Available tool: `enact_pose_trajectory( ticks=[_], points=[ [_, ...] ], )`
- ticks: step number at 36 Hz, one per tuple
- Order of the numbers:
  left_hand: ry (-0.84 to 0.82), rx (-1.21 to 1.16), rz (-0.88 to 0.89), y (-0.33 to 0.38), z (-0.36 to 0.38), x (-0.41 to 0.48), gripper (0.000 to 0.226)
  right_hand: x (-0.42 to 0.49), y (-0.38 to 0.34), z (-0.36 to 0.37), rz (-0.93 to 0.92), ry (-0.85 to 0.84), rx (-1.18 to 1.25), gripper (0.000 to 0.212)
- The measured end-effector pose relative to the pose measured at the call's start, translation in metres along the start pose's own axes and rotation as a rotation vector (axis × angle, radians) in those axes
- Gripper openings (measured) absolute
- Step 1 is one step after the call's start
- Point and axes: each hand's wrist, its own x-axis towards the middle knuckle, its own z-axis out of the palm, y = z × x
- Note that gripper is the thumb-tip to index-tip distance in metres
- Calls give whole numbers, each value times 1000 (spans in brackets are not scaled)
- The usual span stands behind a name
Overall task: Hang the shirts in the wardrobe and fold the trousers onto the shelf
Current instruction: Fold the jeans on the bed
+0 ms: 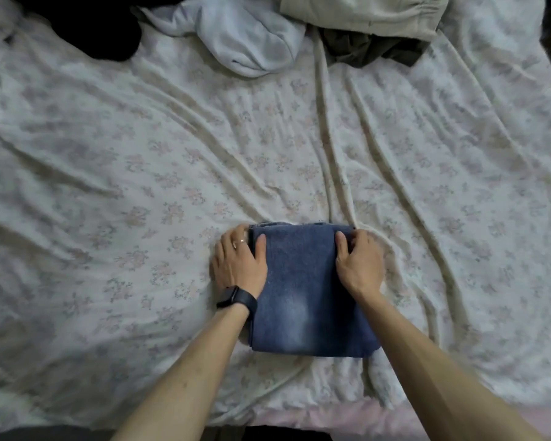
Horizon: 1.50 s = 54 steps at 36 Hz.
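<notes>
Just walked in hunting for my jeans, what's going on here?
A person is folding laundry on a bed. The left hand grips the left edge of the folded blue jeans and the right hand grips the right edge, thumbs on top. The jeans lie flat on the flowered sheet. At the far side lie a black garment, a pale blue garment, a beige garment and a dark olive garment, all crumpled.

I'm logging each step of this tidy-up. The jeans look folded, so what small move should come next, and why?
Probably lift the folded jeans off the bed sheet: the left hand and right hand each grip a side edge, thumbs on top, and the bundle looks compact.
</notes>
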Motion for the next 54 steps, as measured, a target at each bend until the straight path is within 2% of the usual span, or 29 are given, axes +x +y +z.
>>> enact_pose_trajectory(
  ticks=[2,3,5,7,9,13,21,32,36,39,42,45,47,50,52,54],
  points=[
    [150,9,232,1,-1,-17,55,-10,-1,0,-57,103,-25,39],
    [164,25,355,-1,2,-29,59,-19,0,1,-106,172,-42,42],
    [114,55,508,0,4,-54,64,-43,1,6,-265,264,-104,49],
    [11,139,559,1,10,-70,69,-68,3,17,-444,203,-188,54],
    [-95,256,555,0,20,-72,71,-82,8,30,-528,78,-277,58],
    [-193,371,555,-19,40,-48,73,-65,23,50,-486,-30,-413,60],
    [-204,391,581,-36,69,-32,77,-36,45,74,-505,21,-386,65],
    [-359,513,522,-29,62,-23,76,-32,42,81,-481,-53,-392,63],
    [-460,567,517,-5,31,-15,76,-54,28,65,-372,-102,-357,61],
    [-494,559,538,24,4,-4,67,-94,21,47,-270,-32,-212,63],
    [-417,448,596,44,-15,14,58,-150,24,33,-66,87,11,54],
    [-548,430,595,64,-16,36,60,-191,34,30,146,124,174,41],
    [-692,392,491,78,-11,55,61,-202,41,34,359,37,331,34],
    [-786,408,434,90,-4,71,59,-204,50,33,657,-159,524,43],
    [-805,351,394,96,-1,74,44,-196,54,30,740,-201,644,47],
    [-874,288,333,103,3,74,33,-185,60,32,742,-188,732,56]
  ],
)
